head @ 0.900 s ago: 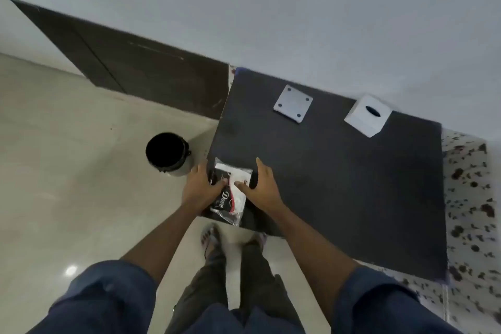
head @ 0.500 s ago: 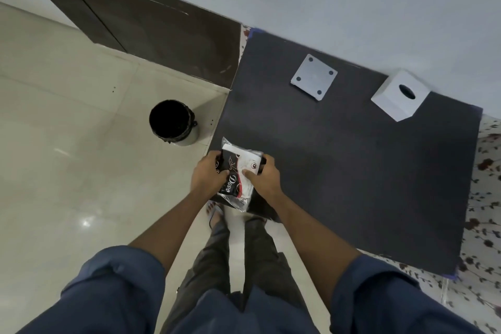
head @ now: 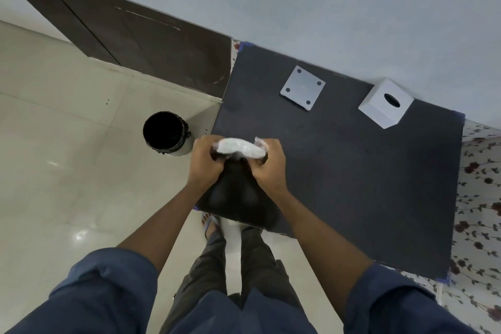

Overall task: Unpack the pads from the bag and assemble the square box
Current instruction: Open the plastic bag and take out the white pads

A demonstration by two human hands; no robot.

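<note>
The bag of pads (head: 240,148), clear plastic with white pads inside, is lifted above the near left corner of the black table (head: 352,171). My left hand (head: 204,161) grips its left end and my right hand (head: 269,164) grips its right end, both fists closed on the plastic. Most of the bag's lower part is hidden behind my fingers. Farther back on the table lie a flat grey square plate with holes at its corners (head: 303,87) and a white square box lid with an oval opening (head: 386,106).
A black-lined bin (head: 166,133) stands on the tiled floor left of the table. A dark door panel (head: 130,27) leans along the wall at the back left. Floral cloth (head: 479,198) shows at the table's right edge. My legs and feet are below the table's near edge.
The bag has been lifted off the table corner and turned end-up between both hands. My fists have closed tighter on its two ends.
</note>
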